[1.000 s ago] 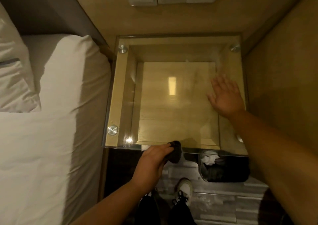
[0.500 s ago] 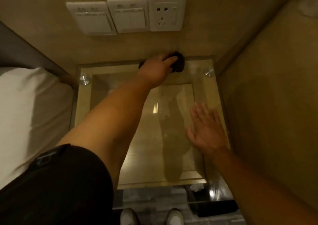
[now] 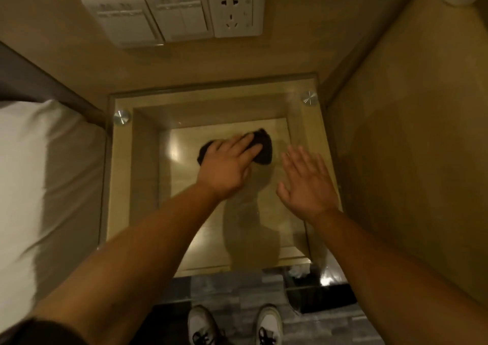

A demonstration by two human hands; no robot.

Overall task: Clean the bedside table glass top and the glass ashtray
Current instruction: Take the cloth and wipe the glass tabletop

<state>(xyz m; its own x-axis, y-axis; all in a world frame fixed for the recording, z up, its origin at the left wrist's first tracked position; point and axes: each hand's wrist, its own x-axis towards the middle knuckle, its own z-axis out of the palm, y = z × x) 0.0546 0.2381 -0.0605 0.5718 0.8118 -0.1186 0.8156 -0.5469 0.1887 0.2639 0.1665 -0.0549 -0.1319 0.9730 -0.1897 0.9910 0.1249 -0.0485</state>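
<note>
Both hands were on the glass worktop point(image 3: 124, 186): the left hand point(image 3: 227, 165) pressed flat on a dark cloth point(image 3: 260, 148) near the centre, the right hand point(image 3: 306, 183) spread open, empty, beside it. Overlapping strokes out to every edge would serve best. No ashtray showed, possibly out of frame.

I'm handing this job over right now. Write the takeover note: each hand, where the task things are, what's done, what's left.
Left hand: pressing a dark cloth flat on the glass top, about mid-pane toward the back.
Right hand: open, palm down on the glass at the right side, holding nothing.
Ashtray: not in view; the glass carries only the hands and cloth.
Done: wiping is under way; how much is clean cannot be told in this light.
Left: finish the pane, including edges and the metal corner studs, then find and clean the ashtray.
</note>
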